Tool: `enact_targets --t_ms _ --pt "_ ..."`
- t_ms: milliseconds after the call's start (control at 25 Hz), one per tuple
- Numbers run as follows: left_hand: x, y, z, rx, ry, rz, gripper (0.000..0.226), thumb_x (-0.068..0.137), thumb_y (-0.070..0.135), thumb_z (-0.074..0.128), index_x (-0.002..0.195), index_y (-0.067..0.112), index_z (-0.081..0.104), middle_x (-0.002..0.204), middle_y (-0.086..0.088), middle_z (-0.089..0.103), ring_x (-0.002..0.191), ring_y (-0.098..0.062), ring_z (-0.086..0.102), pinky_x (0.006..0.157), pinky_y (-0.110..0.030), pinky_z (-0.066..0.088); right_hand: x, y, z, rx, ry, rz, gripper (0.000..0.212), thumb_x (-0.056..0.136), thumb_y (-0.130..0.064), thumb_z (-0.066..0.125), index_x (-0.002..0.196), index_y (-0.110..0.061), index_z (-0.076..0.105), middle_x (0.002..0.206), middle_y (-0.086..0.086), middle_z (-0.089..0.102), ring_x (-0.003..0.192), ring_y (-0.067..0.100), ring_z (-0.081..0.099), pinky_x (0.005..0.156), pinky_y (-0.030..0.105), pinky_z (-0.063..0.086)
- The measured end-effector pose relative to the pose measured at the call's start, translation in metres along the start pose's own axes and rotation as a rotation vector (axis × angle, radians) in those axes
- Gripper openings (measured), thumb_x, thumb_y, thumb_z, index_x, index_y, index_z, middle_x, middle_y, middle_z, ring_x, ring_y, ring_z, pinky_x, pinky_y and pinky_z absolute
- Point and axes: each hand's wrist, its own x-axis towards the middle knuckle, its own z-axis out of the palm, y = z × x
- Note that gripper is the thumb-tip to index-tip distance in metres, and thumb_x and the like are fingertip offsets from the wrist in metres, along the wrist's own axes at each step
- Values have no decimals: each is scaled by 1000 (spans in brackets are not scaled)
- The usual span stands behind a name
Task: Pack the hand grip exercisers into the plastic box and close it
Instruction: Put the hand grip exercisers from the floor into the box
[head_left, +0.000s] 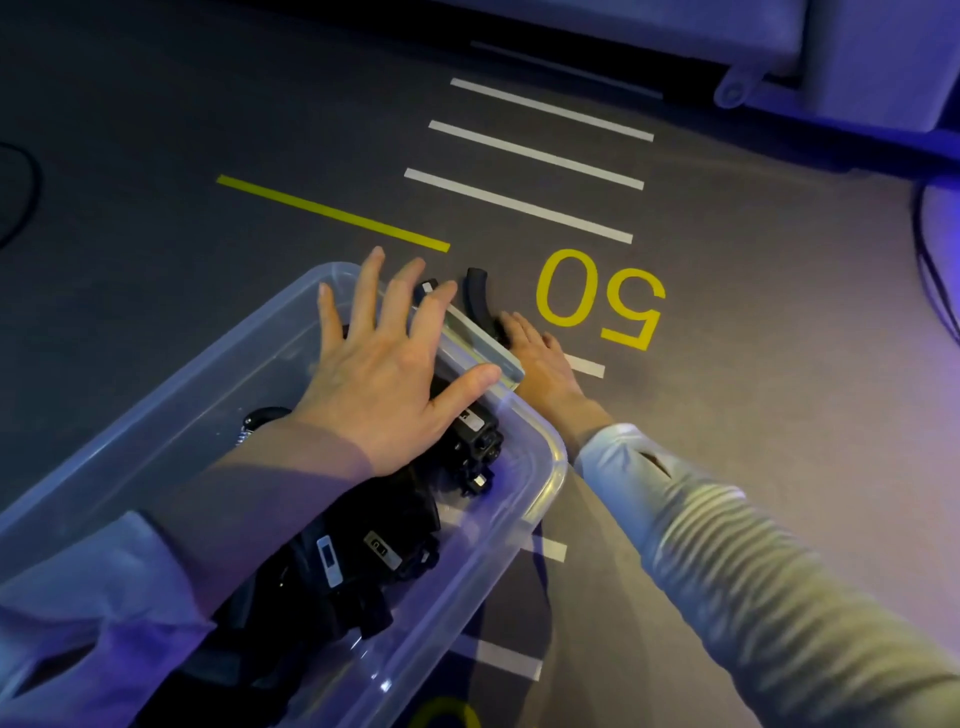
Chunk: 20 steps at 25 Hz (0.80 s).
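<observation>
From the head camera, a clear plastic box (291, 457) sits on a grey floor (727, 415) and runs from the bottom left up toward the middle. Its rounded rim shows all along the right side and the far end. Black hand grip exercisers (363, 561) lie in a pile inside the box, mostly in the near half.

The left hand (384, 374) reaches over the box with its fingers (363, 301) straight and spread wide. It holds nothing. The fingertips reach the far end of the box, and the thumb lies by the right rim.

The right hand (540, 358) is on the floor just outside the box, at the far right corner. Its fingers touch another black exerciser (478, 296) that lies on the floor beside the box. The box rim hides part of this hand, so it is hard to tell if the fingers are curled round the handle.

The floor has a yellow line (332, 213), three white lines (535, 161) and a yellow number 50 (602, 301) painted on it. There is lots of open floor to the right of the box and beyond it. A pale piece of furniture (779, 47) stands at the far edge.
</observation>
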Motion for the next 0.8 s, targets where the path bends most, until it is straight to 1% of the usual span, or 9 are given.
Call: enact_targets --t_ms 120,200,320,400,480,520,600,720,800 --pt "0 -1 -1 -9 -26 -1 89 71 76 0 145 27 9 155 -1 -1 140 -24 -19 109 -56 -6 3 -6 -1 -93 3 21 59 97 -33 40 147 -10 18 155 12 14 145 25 8 117 38 7" --pt "-1 -1 -3 -13 -45 -4 89 72 78 1 145 28 8 155 0 -4 140 -24 -20 109 -56 -7 -1 -8 -4 -44 19 28 56 97 -33 41 143 -7 24 149 14 24 142 27 14 117 38 4" --pt "-3 1 -7 -33 -79 -21 86 76 75 7 146 27 4 155 2 -11 139 -22 -24 109 -55 -8 -8 -5 -1 76 -17 106 56 96 -32 44 143 -7 26 142 18 25 141 33 12 117 46 -6" --pt "-6 2 -9 -42 -96 -20 85 75 72 7 147 28 -2 155 3 -16 138 -21 -26 109 -55 -10 -10 5 7 58 49 136 51 95 -33 44 141 -13 34 137 16 28 138 33 16 116 51 -5" --pt "-11 1 -11 -55 -118 0 85 74 71 8 146 29 -7 154 4 -21 138 -19 -28 109 -53 -11 -16 18 12 42 189 144 52 90 -33 37 139 -18 39 136 15 30 134 34 21 115 53 4" --pt "-16 0 -12 -67 -128 17 84 76 70 10 146 29 -9 153 4 -22 138 -19 -28 110 -52 -10 -22 23 10 49 280 131 57 83 -32 33 138 -19 41 135 16 32 131 35 24 113 52 11" --pt "-27 -2 -14 -114 -149 51 80 81 65 19 146 28 -10 153 5 -24 139 -17 -25 115 -48 -4 -37 28 -4 41 469 85 66 73 -24 30 137 -17 45 133 19 36 126 38 30 108 48 21" --pt "-47 -2 -21 -253 -169 41 80 85 59 31 146 25 -9 154 6 -20 143 -15 -7 116 -38 11 -70 21 -36 21 730 -62 62 74 -15 31 133 -12 50 133 21 39 121 39 37 105 52 27" --pt "-62 -1 -30 -337 -84 30 83 86 57 35 147 21 -10 156 4 -11 143 -13 2 115 -36 15 -96 4 -54 74 865 -198 60 75 -11 32 131 -8 52 132 20 40 119 35 39 105 48 30"
